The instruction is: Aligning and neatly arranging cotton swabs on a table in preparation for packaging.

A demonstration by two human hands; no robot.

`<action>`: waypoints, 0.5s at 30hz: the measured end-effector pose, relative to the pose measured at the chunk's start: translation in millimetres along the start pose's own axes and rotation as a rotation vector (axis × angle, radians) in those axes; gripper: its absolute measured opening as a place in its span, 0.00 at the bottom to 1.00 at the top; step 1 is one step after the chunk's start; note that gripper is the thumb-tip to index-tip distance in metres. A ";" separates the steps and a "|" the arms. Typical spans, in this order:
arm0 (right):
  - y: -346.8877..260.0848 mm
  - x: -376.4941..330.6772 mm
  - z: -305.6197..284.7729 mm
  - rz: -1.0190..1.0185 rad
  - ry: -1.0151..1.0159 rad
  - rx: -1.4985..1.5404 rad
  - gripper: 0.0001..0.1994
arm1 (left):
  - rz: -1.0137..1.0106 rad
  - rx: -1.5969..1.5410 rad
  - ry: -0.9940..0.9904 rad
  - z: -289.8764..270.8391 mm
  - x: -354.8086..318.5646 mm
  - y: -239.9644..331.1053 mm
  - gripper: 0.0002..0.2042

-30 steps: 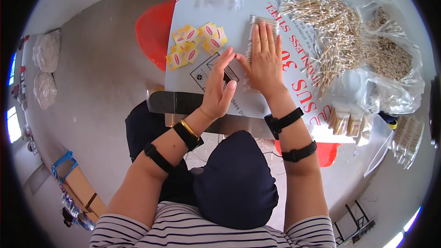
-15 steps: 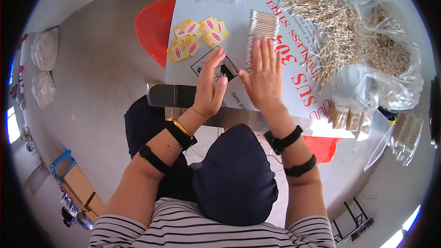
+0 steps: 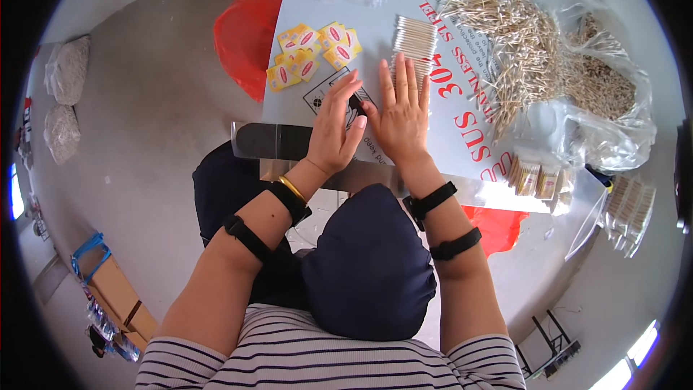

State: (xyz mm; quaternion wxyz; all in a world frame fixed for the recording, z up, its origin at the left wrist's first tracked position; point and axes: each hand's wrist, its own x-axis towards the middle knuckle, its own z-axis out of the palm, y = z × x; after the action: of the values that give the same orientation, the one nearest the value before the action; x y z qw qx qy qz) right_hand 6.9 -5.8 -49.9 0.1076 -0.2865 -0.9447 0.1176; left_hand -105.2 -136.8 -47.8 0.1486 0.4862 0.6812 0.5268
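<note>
A row of cotton swabs (image 3: pixel 413 42) is laid on the desk (image 3: pixel 447 130), just beyond the flat, spread fingers (image 3: pixel 395 81) of the right hand (image 3: pixel 398 119). The left hand (image 3: pixel 333 126) is held edgewise, empty. Swabs are judged light and easily scattered, best gathered mid-stem. Both hands have drawn back from the row.

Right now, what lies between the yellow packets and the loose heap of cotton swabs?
In the head view, a neat row of cotton swabs lies between the yellow packets and the loose heap, on the printed sheet.
</note>
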 end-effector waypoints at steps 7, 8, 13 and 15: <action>3.1 -19.7 -36.1 0.046 0.063 0.123 0.39 | -0.004 -0.032 0.028 -3.4 -2.5 -2.2 0.26; 6.0 -34.9 -43.3 0.038 0.000 0.117 0.38 | 0.001 -0.025 0.020 -1.8 -1.2 -2.1 0.26; -5.0 -92.1 -41.3 0.012 -0.225 0.074 0.41 | 0.006 -0.009 -0.004 0.8 0.3 -1.4 0.26; -8.2 -92.2 -35.0 0.006 -0.207 0.022 0.43 | 0.020 -0.012 0.006 1.0 0.7 -2.5 0.25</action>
State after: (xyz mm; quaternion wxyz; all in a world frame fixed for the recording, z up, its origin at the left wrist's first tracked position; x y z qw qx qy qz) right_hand 87.0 -59.1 -26.9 0.0121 -0.2742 -0.9486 0.1574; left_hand -106.0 -135.5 -50.1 0.1442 0.4907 0.6736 0.5336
